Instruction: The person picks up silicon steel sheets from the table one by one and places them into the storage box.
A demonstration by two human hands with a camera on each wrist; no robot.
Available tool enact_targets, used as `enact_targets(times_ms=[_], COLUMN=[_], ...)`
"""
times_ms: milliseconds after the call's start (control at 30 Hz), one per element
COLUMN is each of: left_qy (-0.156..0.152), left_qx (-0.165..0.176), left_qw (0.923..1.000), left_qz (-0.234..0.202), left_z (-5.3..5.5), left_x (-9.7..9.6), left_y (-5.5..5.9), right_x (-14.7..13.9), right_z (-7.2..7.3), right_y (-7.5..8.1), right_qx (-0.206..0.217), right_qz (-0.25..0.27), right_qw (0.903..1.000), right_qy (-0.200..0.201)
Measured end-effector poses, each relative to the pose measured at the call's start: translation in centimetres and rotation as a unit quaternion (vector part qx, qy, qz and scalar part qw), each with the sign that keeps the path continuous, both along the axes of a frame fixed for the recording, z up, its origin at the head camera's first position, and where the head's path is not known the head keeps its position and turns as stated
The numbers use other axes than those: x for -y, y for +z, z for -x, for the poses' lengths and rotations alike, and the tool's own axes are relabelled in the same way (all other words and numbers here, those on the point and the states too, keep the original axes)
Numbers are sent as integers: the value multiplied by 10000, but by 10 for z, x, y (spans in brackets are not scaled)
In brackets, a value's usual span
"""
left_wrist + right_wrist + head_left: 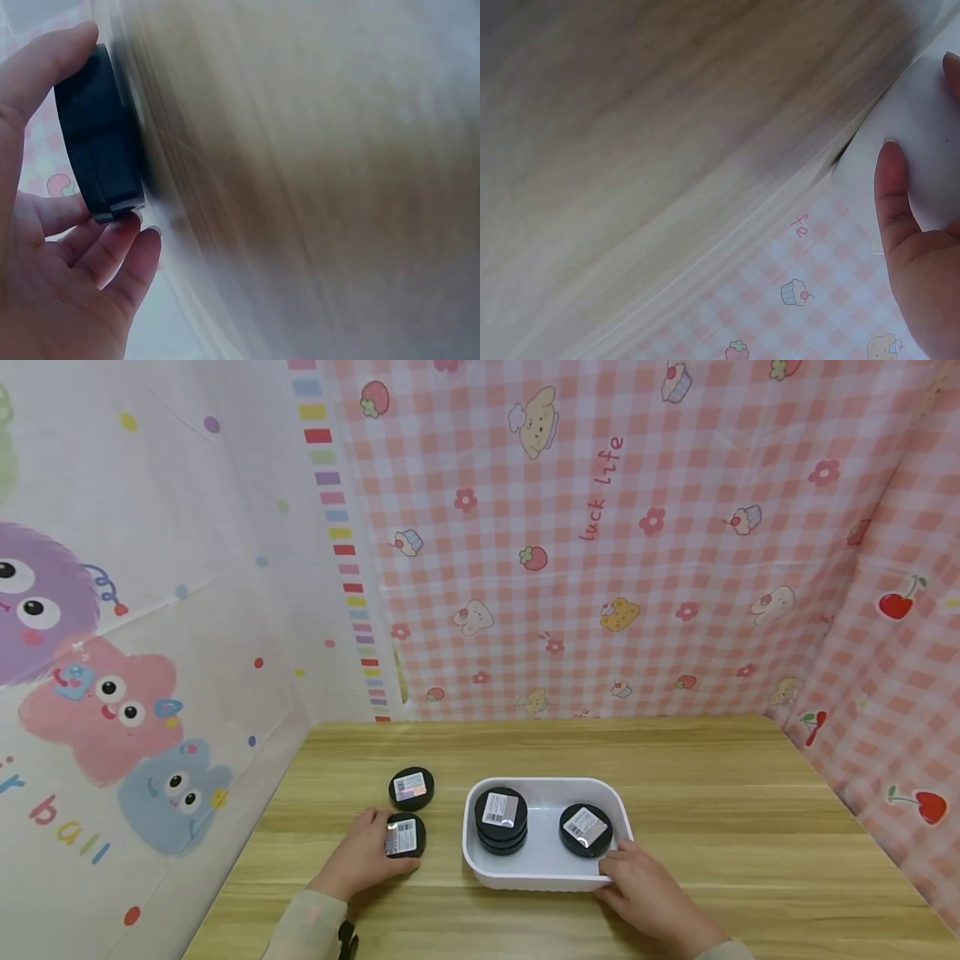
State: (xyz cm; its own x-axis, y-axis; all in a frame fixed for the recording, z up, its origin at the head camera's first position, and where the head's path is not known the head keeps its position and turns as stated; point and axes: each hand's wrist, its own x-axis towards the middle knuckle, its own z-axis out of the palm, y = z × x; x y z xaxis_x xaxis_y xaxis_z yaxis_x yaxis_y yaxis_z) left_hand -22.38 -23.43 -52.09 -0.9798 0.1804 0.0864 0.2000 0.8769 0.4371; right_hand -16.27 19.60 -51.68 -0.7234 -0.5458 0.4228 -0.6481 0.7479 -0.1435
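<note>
My left hand point(366, 855) holds a flat, round black disc point(402, 837) with a white label on top, at the table left of a white plastic box point(546, 882). In the left wrist view, the thumb is on one side of the disc's edge and fingers are on the other. Just beyond it on the table lies another labelled black disc point(412, 788). Inside the box, a stack of black discs point(501, 820) stands at the left and a black disc point(586, 830) sits at the right. My right hand point(651, 887) grips the box's near right corner, thumb against the outer wall.
The wood-grain table point(720, 810) extends to both sides of the box. Behind it hangs a pink checked cloth point(570, 577), with a white printed cloth point(225, 635) at the left. A dark band point(347, 938) is at the left wrist.
</note>
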Motion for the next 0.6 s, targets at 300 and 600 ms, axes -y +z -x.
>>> enact_targets(times_ms=[300, 600], left_qy=[-40, -89], left_qx=[-84, -65], left_qw=[10000, 9999], left_qz=[-5, -6], left_z=[-5, -7], left_x=[-10, -18], left_y=[6, 14], right_x=[0, 0], right_z=[0, -1], right_y=[1, 0], right_qx=[87, 31], right_qz=[-8, -3], right_qw=[9999, 10000], right_qy=[-53, -41])
